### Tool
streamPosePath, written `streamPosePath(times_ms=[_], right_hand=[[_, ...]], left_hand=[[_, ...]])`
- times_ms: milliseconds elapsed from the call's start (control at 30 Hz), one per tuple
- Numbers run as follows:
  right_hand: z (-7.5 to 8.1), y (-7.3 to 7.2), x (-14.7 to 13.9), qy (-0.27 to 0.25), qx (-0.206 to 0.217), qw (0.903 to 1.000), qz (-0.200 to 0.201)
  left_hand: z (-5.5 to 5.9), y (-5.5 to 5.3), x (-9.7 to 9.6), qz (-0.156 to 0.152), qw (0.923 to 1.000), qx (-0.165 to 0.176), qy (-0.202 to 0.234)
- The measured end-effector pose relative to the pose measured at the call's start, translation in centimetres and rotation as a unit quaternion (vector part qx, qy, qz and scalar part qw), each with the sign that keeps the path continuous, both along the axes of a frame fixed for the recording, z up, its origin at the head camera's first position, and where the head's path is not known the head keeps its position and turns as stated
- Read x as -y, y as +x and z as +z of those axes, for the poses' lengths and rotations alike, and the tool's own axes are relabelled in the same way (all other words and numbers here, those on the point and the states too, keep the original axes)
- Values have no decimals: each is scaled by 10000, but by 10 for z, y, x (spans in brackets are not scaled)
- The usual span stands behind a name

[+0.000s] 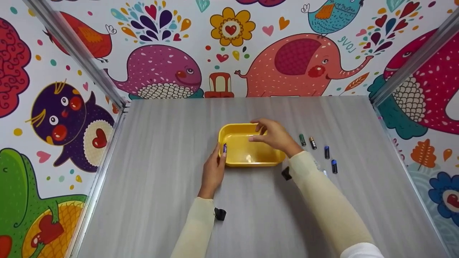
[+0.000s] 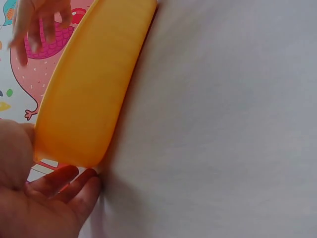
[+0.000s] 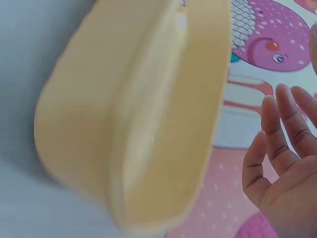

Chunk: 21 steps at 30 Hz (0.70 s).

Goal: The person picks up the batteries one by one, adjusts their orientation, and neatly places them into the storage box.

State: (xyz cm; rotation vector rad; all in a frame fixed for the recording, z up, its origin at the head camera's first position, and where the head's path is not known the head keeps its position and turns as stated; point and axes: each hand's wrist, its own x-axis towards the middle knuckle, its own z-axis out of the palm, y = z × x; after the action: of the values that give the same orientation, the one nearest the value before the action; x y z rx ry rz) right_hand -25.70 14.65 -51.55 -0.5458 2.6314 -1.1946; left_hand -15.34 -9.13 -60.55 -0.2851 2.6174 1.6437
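A yellow plastic tray stands on the table. My left hand grips its left wall, thumb over the rim and fingers on the outside, as the left wrist view also shows. Inside the tray, close to that thumb, is a small purple-blue battery. Over the tray's right half hovers my right hand, its fingers loosely bent and nothing between them. In the right wrist view the right hand is apart from the tray wall, palm showing.
Right of the tray lie a green battery, a black-and-gold battery and two blue-black batteries. Another pale object is partly covered by the right sleeve. Printed panels border the grey table at back and sides.
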Motion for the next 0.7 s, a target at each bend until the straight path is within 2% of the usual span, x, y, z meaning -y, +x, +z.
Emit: streamPosePath(times_ms=[233, 400, 533, 700], right_hand=[[15, 10, -40, -24, -480, 9984, -304], [19, 20, -65, 25, -867, 9948, -537], [17, 28, -88, 43, -1118, 9908, -766], [8, 38, -115, 84, -1184, 9877, -1021]], left_hand=[[-1, 1, 1, -42, 9998, -198, -46], [-1, 1, 2, -4, 10000, -57, -48], [-1, 1, 2, -17, 10000, -40, 2], [-1, 0, 2, -53, 9999, -113, 64]])
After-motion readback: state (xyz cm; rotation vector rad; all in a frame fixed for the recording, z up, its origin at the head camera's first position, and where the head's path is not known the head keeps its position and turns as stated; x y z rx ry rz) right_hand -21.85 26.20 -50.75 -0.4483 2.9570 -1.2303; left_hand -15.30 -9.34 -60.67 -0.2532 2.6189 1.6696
